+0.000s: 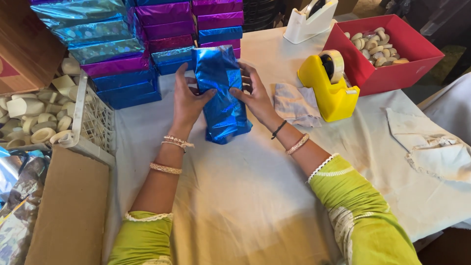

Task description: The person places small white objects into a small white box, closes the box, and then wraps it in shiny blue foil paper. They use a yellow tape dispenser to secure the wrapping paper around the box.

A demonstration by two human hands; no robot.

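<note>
1. The left hand [188, 100] lies against the left side of the blue foil-wrapped box [221, 93]. Its fingers [180, 73] are spread and curled round the far left edge, and the thumb presses onto the top face, so the hand is clamped on the box.
2. The right hand [256, 95] mirrors it on the right side: fingers apart and bent over the far edge, thumb on the foil, gripping the same box.
3. The box stands tilted on its near end on the cloth-covered tabletop [255, 196], in the middle, between both hands.
4. As far as I can judge, the wrapping of this box looks nearly done: foil covers every face I can see. I cannot tell whether the ends are taped.
5. Just left of it and farther back rises a stack of wrapped boxes [142, 44] in blue and purple foil, so many are already finished.
6. To the right stand a yellow tape dispenser [327, 83] and, farther off, a white tape dispenser [310, 19] and a red box [387, 73] of pale rings.
7. At the far left, a white basket [93, 115] holds more pale rings.
</note>
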